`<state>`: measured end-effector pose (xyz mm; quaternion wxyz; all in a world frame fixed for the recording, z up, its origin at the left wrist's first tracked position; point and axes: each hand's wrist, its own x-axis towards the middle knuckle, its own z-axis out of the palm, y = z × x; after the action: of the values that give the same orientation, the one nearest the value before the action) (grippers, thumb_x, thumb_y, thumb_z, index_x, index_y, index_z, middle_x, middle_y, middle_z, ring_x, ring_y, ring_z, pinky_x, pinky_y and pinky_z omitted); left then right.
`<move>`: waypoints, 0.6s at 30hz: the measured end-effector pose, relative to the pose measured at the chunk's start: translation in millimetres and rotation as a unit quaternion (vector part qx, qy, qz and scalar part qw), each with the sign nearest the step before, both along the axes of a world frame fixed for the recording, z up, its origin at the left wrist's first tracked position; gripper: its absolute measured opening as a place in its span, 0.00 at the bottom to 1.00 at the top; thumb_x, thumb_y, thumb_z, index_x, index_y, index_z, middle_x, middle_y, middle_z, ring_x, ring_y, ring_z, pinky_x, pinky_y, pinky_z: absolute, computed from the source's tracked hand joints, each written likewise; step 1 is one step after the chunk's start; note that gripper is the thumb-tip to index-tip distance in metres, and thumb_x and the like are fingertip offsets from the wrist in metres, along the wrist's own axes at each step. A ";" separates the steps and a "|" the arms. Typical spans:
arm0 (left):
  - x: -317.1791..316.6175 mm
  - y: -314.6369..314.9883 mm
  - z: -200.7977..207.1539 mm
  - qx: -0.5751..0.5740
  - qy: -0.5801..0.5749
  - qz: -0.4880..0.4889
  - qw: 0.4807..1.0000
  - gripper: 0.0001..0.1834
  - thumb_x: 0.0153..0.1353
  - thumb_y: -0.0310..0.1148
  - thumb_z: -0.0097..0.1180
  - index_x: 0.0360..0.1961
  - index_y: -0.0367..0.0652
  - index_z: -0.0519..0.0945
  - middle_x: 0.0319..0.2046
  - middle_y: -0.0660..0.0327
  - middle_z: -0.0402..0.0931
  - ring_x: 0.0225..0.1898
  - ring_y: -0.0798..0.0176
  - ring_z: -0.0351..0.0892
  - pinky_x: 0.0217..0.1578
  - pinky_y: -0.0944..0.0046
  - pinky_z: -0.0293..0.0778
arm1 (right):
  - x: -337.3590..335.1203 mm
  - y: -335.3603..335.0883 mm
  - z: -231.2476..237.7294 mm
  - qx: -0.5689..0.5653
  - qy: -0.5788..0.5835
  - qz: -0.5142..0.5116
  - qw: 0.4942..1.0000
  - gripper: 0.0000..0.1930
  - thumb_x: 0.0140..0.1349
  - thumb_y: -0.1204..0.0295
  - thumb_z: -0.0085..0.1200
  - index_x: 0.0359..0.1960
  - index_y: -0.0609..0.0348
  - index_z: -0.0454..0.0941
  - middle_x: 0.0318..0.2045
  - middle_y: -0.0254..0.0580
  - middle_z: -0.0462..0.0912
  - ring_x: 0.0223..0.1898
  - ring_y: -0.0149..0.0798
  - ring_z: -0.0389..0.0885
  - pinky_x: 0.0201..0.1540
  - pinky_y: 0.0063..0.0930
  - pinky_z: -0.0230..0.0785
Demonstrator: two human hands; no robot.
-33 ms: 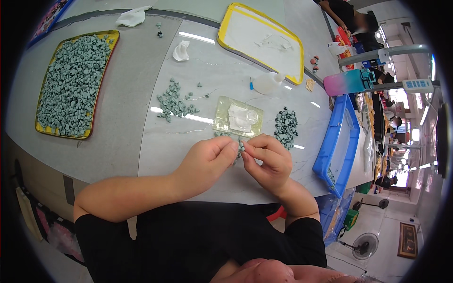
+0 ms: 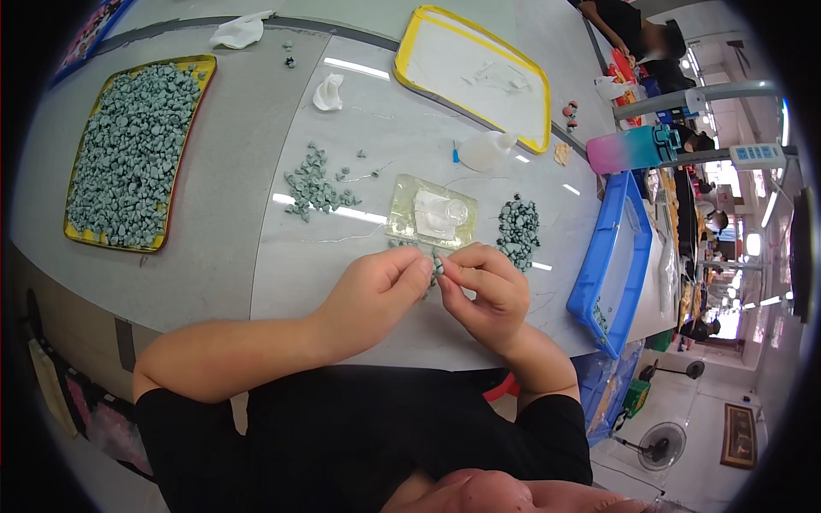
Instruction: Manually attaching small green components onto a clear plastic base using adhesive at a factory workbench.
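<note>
A small grey-green piece (image 2: 439, 267), like a tiny stone or bead, is pinched between my hands in front of my chest. My left hand (image 2: 373, 292) closes on it with thumb and fingers pressed together. From the other side, the thumb and forefinger of my right hand (image 2: 489, 291) grip it. More green pieces (image 2: 404, 244) lie just past my fingers, partly hidden by them. Beyond is a greenish mat (image 2: 402, 224) bearing white paper and a small clear round dish (image 2: 456, 210). Loose green pieces (image 2: 312, 184) are heaped to the left; a darker pile (image 2: 518, 231) lies to the right.
A yellow-rimmed tray (image 2: 208, 73) full of green pieces stands far left, another yellow-rimmed tray (image 2: 398, 64) at the back. A squeeze bottle (image 2: 486, 152), crumpled tissue (image 2: 328, 92), blue bin (image 2: 590, 278) and pink-teal water bottle (image 2: 623, 150) surround the work area. A person (image 2: 637, 30) is at the far right.
</note>
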<state>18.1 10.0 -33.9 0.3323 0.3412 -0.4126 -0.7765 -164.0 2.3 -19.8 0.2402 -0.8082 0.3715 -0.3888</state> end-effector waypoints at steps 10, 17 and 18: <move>-6.1 0.4 1.5 -0.100 -0.063 0.039 0.992 0.14 0.66 0.36 0.44 0.26 0.38 0.66 0.16 0.66 0.59 0.20 0.74 0.56 0.21 0.68 0.58 | -6.3 -1.1 3.1 0.001 -0.002 0.001 1.000 0.13 0.44 0.88 0.58 0.35 0.68 0.79 0.28 0.45 0.78 0.27 0.36 0.76 0.28 0.23 0.67; -7.5 -2.0 7.0 -0.103 -0.103 0.010 0.989 0.13 0.66 0.36 0.45 0.28 0.38 0.69 0.17 0.67 0.61 0.21 0.75 0.57 0.22 0.70 0.58 | -17.9 -9.2 18.9 0.053 0.036 0.017 0.998 0.11 0.46 0.86 0.58 0.34 0.65 0.81 0.29 0.43 0.79 0.28 0.34 0.77 0.29 0.22 0.68; -6.9 -2.0 7.9 -0.077 -0.122 -0.024 0.989 0.12 0.66 0.36 0.45 0.30 0.39 0.71 0.19 0.70 0.62 0.23 0.78 0.57 0.24 0.72 0.59 | -23.5 -13.1 24.2 0.090 0.067 0.032 0.993 0.11 0.48 0.85 0.58 0.34 0.64 0.81 0.30 0.42 0.80 0.28 0.33 0.77 0.29 0.22 0.68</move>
<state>11.3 8.0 -26.0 0.2865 0.3966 -0.5164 -0.7028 -187.6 -10.9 4.3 0.2992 -0.8189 0.3943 -0.2907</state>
